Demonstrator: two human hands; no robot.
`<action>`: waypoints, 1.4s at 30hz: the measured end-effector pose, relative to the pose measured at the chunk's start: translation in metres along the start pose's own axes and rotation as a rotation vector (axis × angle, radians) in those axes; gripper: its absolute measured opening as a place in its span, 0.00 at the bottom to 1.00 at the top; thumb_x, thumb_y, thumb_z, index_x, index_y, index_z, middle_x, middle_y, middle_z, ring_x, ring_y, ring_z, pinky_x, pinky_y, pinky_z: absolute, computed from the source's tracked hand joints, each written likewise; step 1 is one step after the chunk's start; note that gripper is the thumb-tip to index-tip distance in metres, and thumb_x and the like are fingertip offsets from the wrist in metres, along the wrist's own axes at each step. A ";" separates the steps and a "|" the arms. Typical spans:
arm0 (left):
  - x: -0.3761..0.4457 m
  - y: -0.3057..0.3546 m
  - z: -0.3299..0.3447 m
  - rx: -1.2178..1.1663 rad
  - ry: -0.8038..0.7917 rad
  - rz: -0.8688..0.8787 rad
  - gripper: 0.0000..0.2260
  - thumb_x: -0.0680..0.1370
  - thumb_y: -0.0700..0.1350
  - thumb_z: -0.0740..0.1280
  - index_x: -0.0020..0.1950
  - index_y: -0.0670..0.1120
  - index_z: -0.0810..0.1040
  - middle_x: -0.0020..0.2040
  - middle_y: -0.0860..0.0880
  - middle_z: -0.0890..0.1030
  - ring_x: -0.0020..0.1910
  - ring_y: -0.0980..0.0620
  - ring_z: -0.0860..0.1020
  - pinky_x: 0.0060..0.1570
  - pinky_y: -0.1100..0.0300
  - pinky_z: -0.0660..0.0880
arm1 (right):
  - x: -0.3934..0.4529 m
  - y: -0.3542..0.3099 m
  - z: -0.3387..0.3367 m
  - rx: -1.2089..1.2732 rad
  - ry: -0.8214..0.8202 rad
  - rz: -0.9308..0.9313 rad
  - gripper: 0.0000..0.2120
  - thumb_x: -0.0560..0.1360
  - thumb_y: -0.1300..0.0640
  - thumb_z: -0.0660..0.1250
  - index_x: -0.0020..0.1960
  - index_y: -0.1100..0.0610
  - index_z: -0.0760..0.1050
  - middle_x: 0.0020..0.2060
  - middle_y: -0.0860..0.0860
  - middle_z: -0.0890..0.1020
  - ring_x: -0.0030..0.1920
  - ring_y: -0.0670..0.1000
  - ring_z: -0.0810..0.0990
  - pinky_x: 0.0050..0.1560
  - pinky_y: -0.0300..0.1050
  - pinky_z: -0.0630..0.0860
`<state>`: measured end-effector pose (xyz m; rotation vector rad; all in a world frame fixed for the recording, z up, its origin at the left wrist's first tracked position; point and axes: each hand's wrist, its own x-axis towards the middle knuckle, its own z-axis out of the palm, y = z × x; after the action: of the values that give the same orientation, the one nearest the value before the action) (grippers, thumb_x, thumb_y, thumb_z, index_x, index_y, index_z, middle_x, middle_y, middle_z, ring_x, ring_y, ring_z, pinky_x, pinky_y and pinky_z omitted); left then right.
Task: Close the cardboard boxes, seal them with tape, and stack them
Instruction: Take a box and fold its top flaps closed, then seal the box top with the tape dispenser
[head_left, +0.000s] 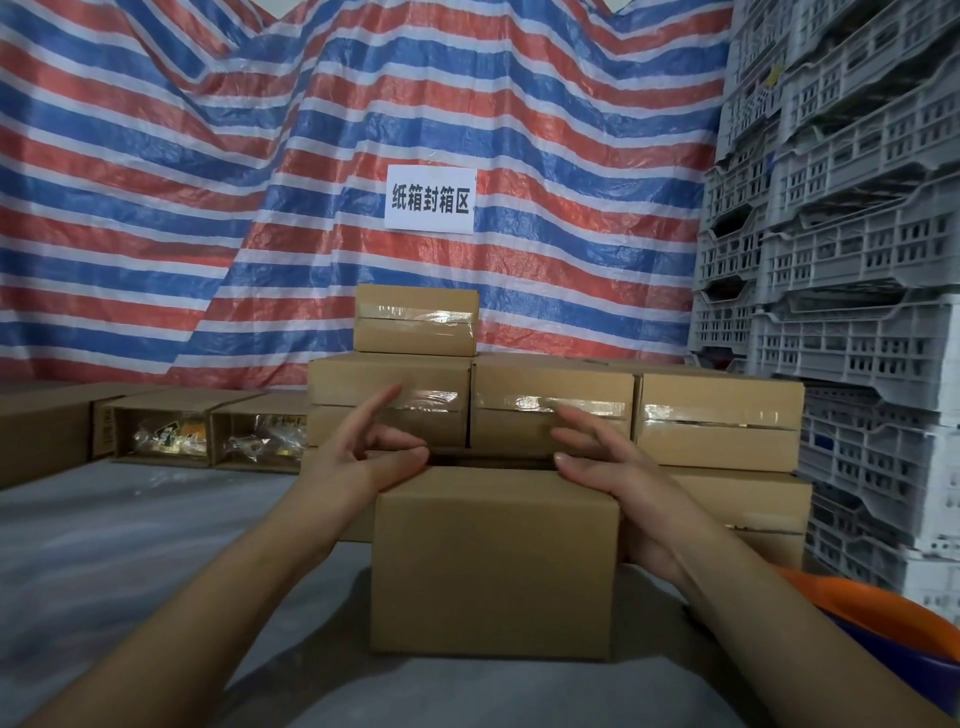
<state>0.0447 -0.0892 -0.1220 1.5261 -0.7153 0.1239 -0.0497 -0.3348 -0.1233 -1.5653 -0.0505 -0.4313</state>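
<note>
One plain box stands on the grey sheet right in front of the person, its broad blank face toward the camera and its long axis running left to right; no tape shows on the side in view. Two bare hands flank its top edge. The left hand is at the upper left corner, fingers spread and loosely bent, the thumb lying along the top edge; whether it presses the cardboard cannot be told. The right hand lies against the upper right corner, fingers extended over the top edge and not curled round anything. Behind this box is a stack of sealed boxes, each with a clear tape strip across its front seam: three side by side in a row, left, middle and right, and one smaller top box resting on the left one. Below the row, at least one more box shows to the right of the near box; the rest of that layer is hidden. All lie with long axes left to right. Farther left, two open boxes sit side by side on the sheet, openings toward the camera, with shiny packets inside. A striped tarp hangs behind, bearing one white sign. Grey crates are stacked at right, and an orange tub shows at the lower right edge.
</note>
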 end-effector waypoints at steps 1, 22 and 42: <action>0.000 0.000 -0.001 0.041 -0.003 0.002 0.24 0.73 0.41 0.72 0.64 0.61 0.74 0.47 0.50 0.84 0.50 0.55 0.82 0.56 0.59 0.74 | -0.001 -0.002 0.001 -0.037 0.000 -0.012 0.22 0.63 0.50 0.76 0.57 0.40 0.83 0.57 0.45 0.84 0.58 0.54 0.82 0.49 0.49 0.79; -0.007 0.043 0.060 1.221 -0.539 0.233 0.31 0.77 0.69 0.54 0.78 0.63 0.53 0.78 0.59 0.60 0.73 0.54 0.65 0.63 0.56 0.65 | -0.007 -0.016 0.000 -0.203 0.006 0.137 0.08 0.73 0.53 0.75 0.52 0.50 0.87 0.50 0.51 0.87 0.56 0.54 0.84 0.60 0.52 0.80; -0.013 0.050 0.057 1.225 -0.538 0.158 0.33 0.76 0.71 0.53 0.79 0.61 0.54 0.78 0.61 0.58 0.75 0.54 0.62 0.70 0.53 0.62 | -0.119 0.001 -0.098 -1.716 0.436 0.202 0.29 0.74 0.24 0.50 0.41 0.49 0.71 0.36 0.47 0.73 0.38 0.52 0.75 0.34 0.46 0.68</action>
<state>-0.0100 -0.1336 -0.0922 2.7203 -1.3108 0.3117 -0.1830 -0.4022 -0.1624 -3.0275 1.0612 -0.6929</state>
